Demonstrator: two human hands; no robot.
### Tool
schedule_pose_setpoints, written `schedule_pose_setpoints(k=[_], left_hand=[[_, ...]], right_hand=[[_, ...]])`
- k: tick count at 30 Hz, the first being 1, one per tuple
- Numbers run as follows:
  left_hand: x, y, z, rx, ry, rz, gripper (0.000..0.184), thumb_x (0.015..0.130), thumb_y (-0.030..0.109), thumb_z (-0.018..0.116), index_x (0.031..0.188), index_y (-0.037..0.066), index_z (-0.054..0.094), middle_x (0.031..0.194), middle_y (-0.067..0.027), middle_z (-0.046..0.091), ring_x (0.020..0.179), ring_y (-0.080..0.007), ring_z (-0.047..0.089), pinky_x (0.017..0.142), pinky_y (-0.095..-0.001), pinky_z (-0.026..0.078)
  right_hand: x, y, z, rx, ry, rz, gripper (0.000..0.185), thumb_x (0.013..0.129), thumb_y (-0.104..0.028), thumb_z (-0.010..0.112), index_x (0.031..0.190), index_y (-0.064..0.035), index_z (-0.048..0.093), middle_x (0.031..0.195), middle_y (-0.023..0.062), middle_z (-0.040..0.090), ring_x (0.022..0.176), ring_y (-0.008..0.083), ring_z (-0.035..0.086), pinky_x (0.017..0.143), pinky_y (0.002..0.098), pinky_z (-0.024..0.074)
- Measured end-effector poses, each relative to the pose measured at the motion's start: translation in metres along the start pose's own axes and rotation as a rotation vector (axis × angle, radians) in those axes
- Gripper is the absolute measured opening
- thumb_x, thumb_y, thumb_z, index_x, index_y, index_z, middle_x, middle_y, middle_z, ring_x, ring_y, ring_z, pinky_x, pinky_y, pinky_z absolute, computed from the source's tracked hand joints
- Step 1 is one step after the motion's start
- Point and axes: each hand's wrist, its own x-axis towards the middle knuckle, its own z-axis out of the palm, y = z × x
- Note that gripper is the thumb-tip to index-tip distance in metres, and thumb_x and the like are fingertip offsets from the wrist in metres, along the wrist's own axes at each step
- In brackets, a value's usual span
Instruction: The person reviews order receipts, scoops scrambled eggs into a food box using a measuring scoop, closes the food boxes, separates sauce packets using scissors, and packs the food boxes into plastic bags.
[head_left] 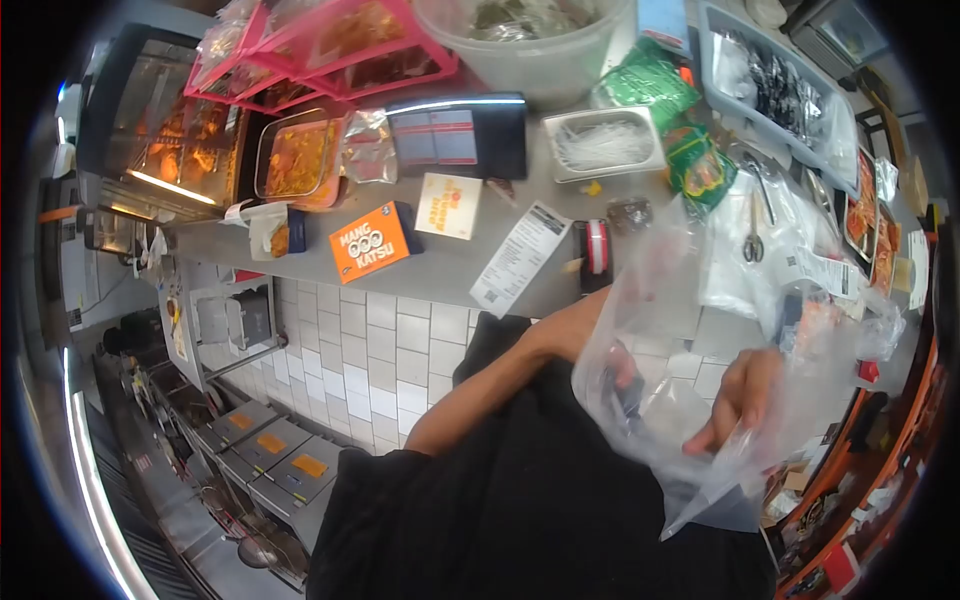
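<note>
A clear plastic bag is spread between my hands in front of my dark clothing, above the tiled floor. My right hand is closed on the bag's film, its fingers bent and pinched together. My left hand is at the bag's left side, partly hidden behind the cloudy film, with fingertips curled at the plastic. On the counter close by are a printed receipt and a red-and-white object. An orange box marked "MANG KATSU" and a cream box stand further left.
A steel tray, a dark-framed screen, a glass tray of orange food and a pink rack line the counter. Scissors lie on white bags at right, below a blue-grey bin. A lit food warmer stands left.
</note>
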Motion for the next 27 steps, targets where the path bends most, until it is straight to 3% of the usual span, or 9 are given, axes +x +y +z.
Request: schedule_pose_setpoints(k=[1, 5, 7, 10, 14, 16, 19, 25, 27], left_hand=[[-0.002, 0.014, -0.004, -0.136, -0.007, 0.035, 0.129, 0.061, 0.044, 0.09, 0.155, 0.004, 0.011, 0.152, -0.0235, 0.033, 0.142, -0.0289, 0.033, 0.114, -0.0398, 0.028], [-0.033, 0.042, -0.027, -0.852, -0.204, 0.13, 0.149, 0.056, 0.034, 0.095, 0.154, 0.01, -0.014, 0.12, -0.0172, 0.062, 0.11, -0.0259, 0.061, 0.105, -0.0389, 0.039], [-0.046, 0.041, -0.04, -1.078, -0.494, 0.137, 0.125, 0.061, 0.027, 0.093, 0.148, 0.007, 0.006, 0.106, -0.013, 0.065, 0.097, -0.0206, 0.064, 0.092, -0.0333, 0.046], [-0.08, 0.01, -0.06, -0.489, -0.533, 0.277, 0.068, 0.072, 0.016, 0.086, 0.126, 0.001, 0.047, 0.1, -0.0091, 0.066, 0.09, -0.017, 0.065, 0.082, -0.0296, 0.051], [-0.16, 0.02, -0.094, -1.231, 0.353, 0.083, 0.018, 0.088, 0.008, 0.069, 0.103, 0.001, 0.064, 0.095, -0.0085, 0.068, 0.087, -0.0203, 0.066, 0.081, -0.0328, 0.053], [-0.203, 0.03, -0.131, -0.878, 0.503, 0.098, 0.006, 0.092, 0.01, 0.064, 0.095, 0.004, 0.062, 0.091, -0.0087, 0.067, 0.082, -0.0213, 0.066, 0.077, -0.0347, 0.054], [-0.296, 0.027, -0.181, -0.507, 0.575, -0.017, 0.004, 0.094, 0.009, 0.062, 0.091, 0.006, 0.06, 0.086, -0.0076, 0.065, 0.077, -0.0174, 0.063, 0.071, -0.0317, 0.053], [-0.43, 0.009, -0.231, -0.64, 1.131, -0.034, 0.018, 0.1, 0.022, 0.056, 0.095, 0.005, 0.058, 0.085, -0.0051, 0.061, 0.072, -0.0122, 0.059, 0.065, -0.0249, 0.049], [-0.419, 0.034, -0.229, -0.453, 1.259, -0.138, 0.012, 0.098, 0.016, 0.058, 0.097, 0.004, 0.059, 0.085, -0.0057, 0.061, 0.073, -0.0131, 0.058, 0.066, -0.026, 0.049]], right_hand=[[0.011, 0.004, 0.002, -0.019, -0.02, 0.098, 0.026, 0.094, -0.001, 0.057, 0.117, 0.0096, 0.05, 0.084, 0.0152, 0.056, 0.106, 0.0401, 0.063, 0.108, 0.0675, 0.0338], [0.015, 0.02, 0.006, -0.059, 0.019, -0.004, 0.026, 0.094, -0.004, 0.056, 0.117, 0.0076, 0.052, 0.088, 0.0143, 0.058, 0.102, 0.0361, 0.064, 0.101, 0.0597, 0.0386], [0.014, 0.028, 0.008, -0.15, 0.123, -0.187, 0.026, 0.095, -0.007, 0.056, 0.117, 0.0063, 0.054, 0.091, 0.0137, 0.059, 0.099, 0.0334, 0.064, 0.097, 0.0546, 0.0418], [0.017, 0.058, 0.01, -0.444, 0.523, -0.599, 0.026, 0.095, -0.01, 0.056, 0.117, 0.0044, 0.056, 0.095, 0.0127, 0.061, 0.095, 0.0293, 0.065, 0.09, 0.0468, 0.0466], [0.071, 0.111, -0.005, -0.882, 1.448, -0.879, 0.027, 0.096, -0.015, 0.056, 0.116, 0.0018, 0.06, 0.101, 0.0114, 0.064, 0.09, 0.0239, 0.066, 0.082, 0.0365, 0.0529], [0.117, 0.138, -0.017, -1.03, 1.627, -0.729, 0.028, 0.096, -0.018, 0.055, 0.116, 0.0005, 0.062, 0.103, 0.0108, 0.065, 0.088, 0.0212, 0.067, 0.077, 0.0313, 0.0561], [0.185, 0.161, -0.045, -1.314, 1.471, -0.409, 0.03, 0.094, -0.015, 0.059, 0.12, 0.0015, 0.059, 0.091, 0.0022, 0.061, 0.082, 0.0071, 0.058, 0.075, 0.0228, 0.0477], [0.282, 0.214, -0.113, -1.661, 1.341, 0.402, 0.036, 0.092, -0.017, 0.063, 0.124, -0.0029, 0.058, 0.094, 0.0111, 0.068, 0.084, 0.0249, 0.064, 0.078, 0.0335, 0.0489], [0.294, 0.249, -0.143, -2.354, 1.254, -0.036, 0.037, 0.091, -0.018, 0.064, 0.124, -0.0021, 0.058, 0.091, 0.0134, 0.066, 0.08, 0.0218, 0.063, 0.077, 0.0326, 0.0495]])
